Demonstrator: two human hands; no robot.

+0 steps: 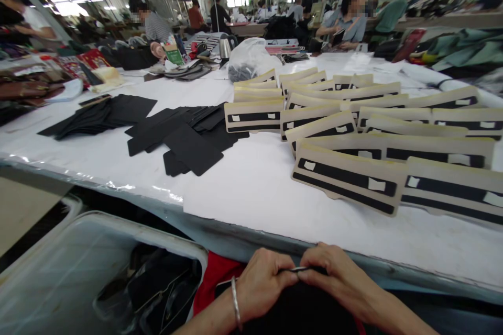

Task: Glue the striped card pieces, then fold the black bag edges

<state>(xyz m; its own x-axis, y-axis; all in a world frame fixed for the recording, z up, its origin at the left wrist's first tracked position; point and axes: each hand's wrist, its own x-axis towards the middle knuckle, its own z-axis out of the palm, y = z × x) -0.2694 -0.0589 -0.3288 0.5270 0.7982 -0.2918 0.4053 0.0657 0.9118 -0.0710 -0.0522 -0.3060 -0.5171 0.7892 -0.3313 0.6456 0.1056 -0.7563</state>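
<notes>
At the table's front edge, my left hand (264,283) and my right hand (337,277) are side by side, thumbs and fingertips pinched together. Between them they grip the rim of a black piece (310,308), which looks like a flat fabric or leather panel. A thin pale line shows along that rim where the thumbs meet. Most of the piece drops below the hands and out of view, so its full shape is hidden. A silver bangle circles my left wrist. Red cloth (214,272) shows behind the left hand.
Beige panels with black strips (346,180) stand in rows on the white table (243,204). Black flat pieces (194,149) lie stacked to their left. A pale plastic bin (70,251) holding dark items is at lower left. Several people work farther back.
</notes>
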